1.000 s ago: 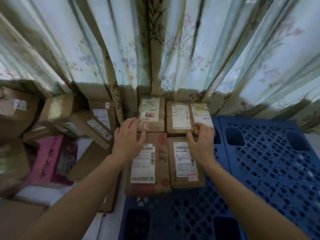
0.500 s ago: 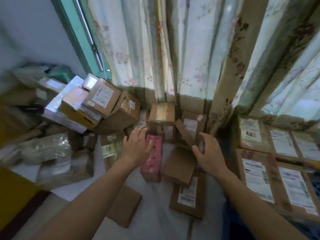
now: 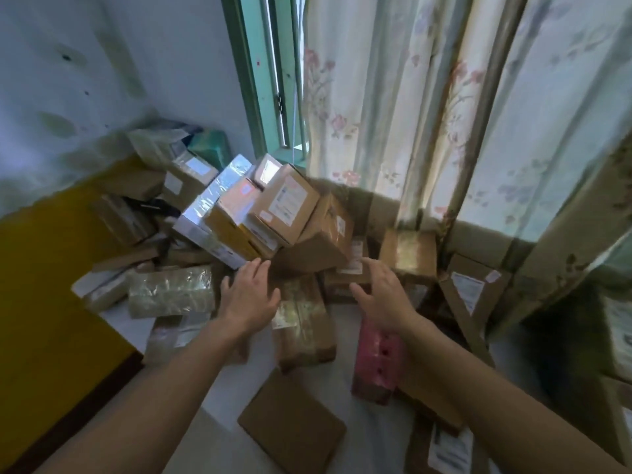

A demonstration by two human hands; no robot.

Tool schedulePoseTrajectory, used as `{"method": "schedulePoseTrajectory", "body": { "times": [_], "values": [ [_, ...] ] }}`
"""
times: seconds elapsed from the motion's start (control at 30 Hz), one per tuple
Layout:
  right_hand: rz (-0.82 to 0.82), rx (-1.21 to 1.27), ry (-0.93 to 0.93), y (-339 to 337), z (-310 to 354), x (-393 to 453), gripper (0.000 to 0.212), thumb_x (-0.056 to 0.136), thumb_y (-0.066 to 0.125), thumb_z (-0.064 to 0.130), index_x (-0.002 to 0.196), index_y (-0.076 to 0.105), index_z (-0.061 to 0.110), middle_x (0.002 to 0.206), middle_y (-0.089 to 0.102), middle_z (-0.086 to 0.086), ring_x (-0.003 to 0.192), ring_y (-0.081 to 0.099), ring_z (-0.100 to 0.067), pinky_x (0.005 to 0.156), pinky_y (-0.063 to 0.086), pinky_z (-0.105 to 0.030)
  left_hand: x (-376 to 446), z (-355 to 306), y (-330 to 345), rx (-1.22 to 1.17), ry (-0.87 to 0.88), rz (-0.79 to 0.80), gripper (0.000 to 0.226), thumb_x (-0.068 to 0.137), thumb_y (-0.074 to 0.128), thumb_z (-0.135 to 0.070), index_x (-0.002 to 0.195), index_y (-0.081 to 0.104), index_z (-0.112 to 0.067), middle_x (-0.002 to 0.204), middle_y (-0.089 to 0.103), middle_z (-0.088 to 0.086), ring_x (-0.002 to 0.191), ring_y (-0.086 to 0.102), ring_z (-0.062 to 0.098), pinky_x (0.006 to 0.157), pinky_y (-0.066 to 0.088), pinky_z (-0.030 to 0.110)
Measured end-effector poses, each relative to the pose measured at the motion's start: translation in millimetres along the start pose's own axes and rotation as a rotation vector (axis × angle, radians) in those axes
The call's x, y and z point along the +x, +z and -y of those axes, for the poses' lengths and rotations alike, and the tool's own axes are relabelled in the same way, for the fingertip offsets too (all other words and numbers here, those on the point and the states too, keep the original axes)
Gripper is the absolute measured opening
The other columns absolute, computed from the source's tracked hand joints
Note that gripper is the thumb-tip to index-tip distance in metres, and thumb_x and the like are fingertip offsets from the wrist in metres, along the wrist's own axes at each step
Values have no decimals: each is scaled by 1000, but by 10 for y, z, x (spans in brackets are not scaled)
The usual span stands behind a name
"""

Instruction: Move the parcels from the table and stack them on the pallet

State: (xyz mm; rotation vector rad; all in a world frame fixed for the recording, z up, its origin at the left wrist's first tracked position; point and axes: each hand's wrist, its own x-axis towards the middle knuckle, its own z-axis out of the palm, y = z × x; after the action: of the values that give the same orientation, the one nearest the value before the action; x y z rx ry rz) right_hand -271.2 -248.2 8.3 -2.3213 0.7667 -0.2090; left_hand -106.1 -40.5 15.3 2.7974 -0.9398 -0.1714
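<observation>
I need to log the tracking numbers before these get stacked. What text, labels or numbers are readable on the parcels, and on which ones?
None can be read; every label is blurred or too small.
Tilted brown box atop the pile: white shipping label, print illegible.
Leaning box by the curtain: white label, lines of print unreadable.
Flat parcel at the bottom edge: white label, blurred.
Taped box between the hands: label hidden by glare.

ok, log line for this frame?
phase: reach | left hand: open, empty | right hand: open, empty | target: parcel pile | table
</observation>
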Motion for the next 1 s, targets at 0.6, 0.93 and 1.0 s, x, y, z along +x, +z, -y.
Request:
{"method": "schedulePoseTrajectory", "body": {
  "times": [0.6, 0.93, 1.0],
  "values": [
    [-170, 651, 667, 462, 438, 2029, 130, 39, 80, 69, 154, 37, 27, 138, 53, -6, 111, 61, -28, 93, 57, -44, 2149, 300, 244, 394, 508, -25, 61, 85, 63, -40, 145, 51, -35, 169, 20, 3, 157, 2, 33, 111, 1, 75],
    [-443, 402, 542, -449, 562, 1570, 95, 49, 84, 69, 135, 48, 48, 137, 55, 5, 118, 57, -24, 100, 52, -45, 2132, -25, 219, 174, 425, -48, 50, 89, 54, -47, 136, 58, -31, 164, 32, 6, 156, 7, 35, 107, -2, 82],
    [-516, 331, 498, -572, 604, 1502, 95, 46, 82, 77, 130, 45, 55, 135, 56, 4, 121, 56, -27, 102, 51, -49, 2093, -39, 207, 77, 396, -62, 46, 94, 51, -46, 136, 59, -31, 164, 32, 4, 157, 5, 33, 108, -3, 82]
  ]
}}
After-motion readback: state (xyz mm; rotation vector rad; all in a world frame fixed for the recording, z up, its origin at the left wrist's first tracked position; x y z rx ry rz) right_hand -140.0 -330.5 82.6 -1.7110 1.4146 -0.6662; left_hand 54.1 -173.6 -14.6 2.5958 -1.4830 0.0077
